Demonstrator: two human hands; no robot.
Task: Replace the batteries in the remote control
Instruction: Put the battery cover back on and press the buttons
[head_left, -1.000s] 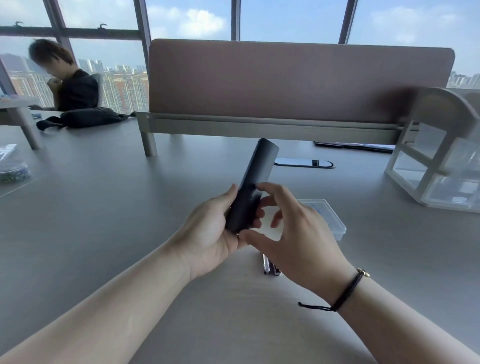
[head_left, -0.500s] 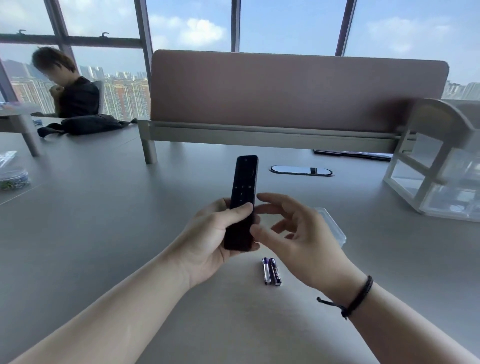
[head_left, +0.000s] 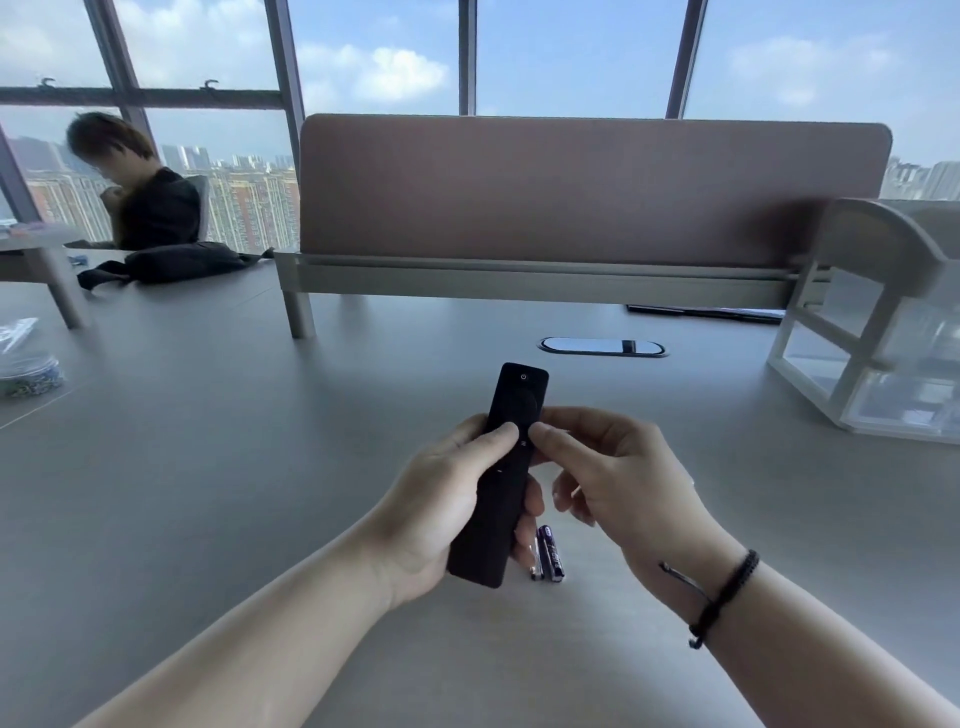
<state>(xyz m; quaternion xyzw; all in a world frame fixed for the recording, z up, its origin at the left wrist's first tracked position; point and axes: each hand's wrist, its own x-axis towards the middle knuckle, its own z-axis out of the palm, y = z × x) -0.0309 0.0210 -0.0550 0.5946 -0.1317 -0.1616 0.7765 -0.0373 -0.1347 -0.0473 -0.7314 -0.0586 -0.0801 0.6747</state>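
A slim black remote control (head_left: 506, 467) points away from me, button side up, above the grey table (head_left: 208, 441). My left hand (head_left: 447, 499) is wrapped around its lower half, thumb resting on the buttons. My right hand (head_left: 608, 473) touches the remote's right edge with thumb and fingertips, the other fingers curled. Two small batteries (head_left: 548, 553) with purple labels lie side by side on the table just under the remote's near end, partly hidden by my left fingers.
A pink desk divider (head_left: 592, 192) stands across the back. A white clear-drawer organiser (head_left: 878, 332) sits at the right. A cable grommet (head_left: 602, 346) is beyond the remote. A plastic bag (head_left: 26, 358) lies far left. A person (head_left: 140, 192) sits at back left.
The remote was turned from back side up to button side up and lowered toward me. My right thumb moved in onto its edge. The clear plastic box behind my right hand is now hidden.
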